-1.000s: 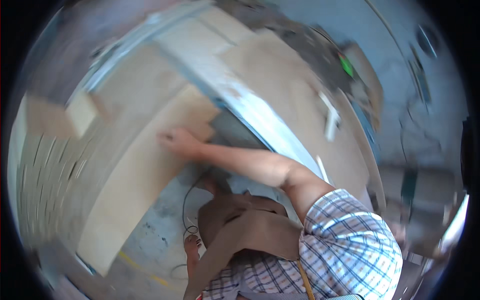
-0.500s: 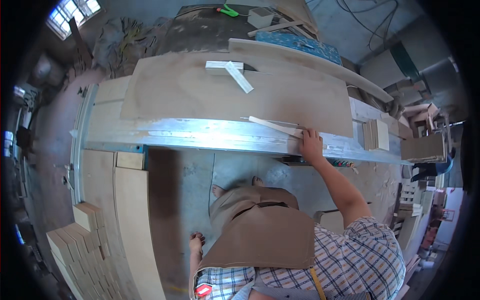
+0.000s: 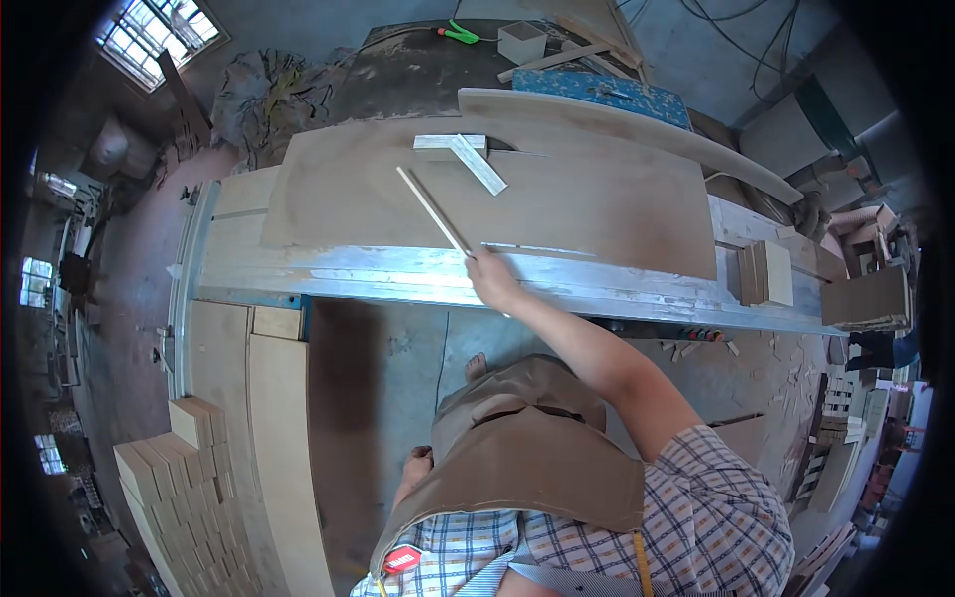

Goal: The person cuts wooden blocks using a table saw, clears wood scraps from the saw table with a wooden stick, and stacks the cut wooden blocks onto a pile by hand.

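Note:
A thin, pale wooden strip (image 3: pixel 430 207) slants across the near edge of the brown machine tabletop (image 3: pixel 617 214). My right hand (image 3: pixel 489 279) is closed around its lower part, over the silvery metal rail (image 3: pixel 378 274). Just right of the hand, a narrow metal-edged slot (image 3: pixel 537 249) runs along the tabletop. Low beside my apron (image 3: pixel 527 468), my left hand (image 3: pixel 416 466) hangs with curled fingers and nothing visible in them. Farther back on the top sit a whitish block (image 3: pixel 434 146) and a short, flat piece (image 3: pixel 479 167) leaning on it.
A long board (image 3: pixel 637 134) borders the tabletop's far side. Small stacked boards (image 3: pixel 766 273) stand at its right end. At lower left are many stacked wood blocks (image 3: pixel 164 468) and a long pale panel (image 3: pixel 279 428). A green-handled air gun (image 3: pixel 460 34) lies at the back.
My right hand has moved left along the rail with the wooden strip. The strip has swung to a steeper slant, its far end now over the tabletop. My left hand stays low.

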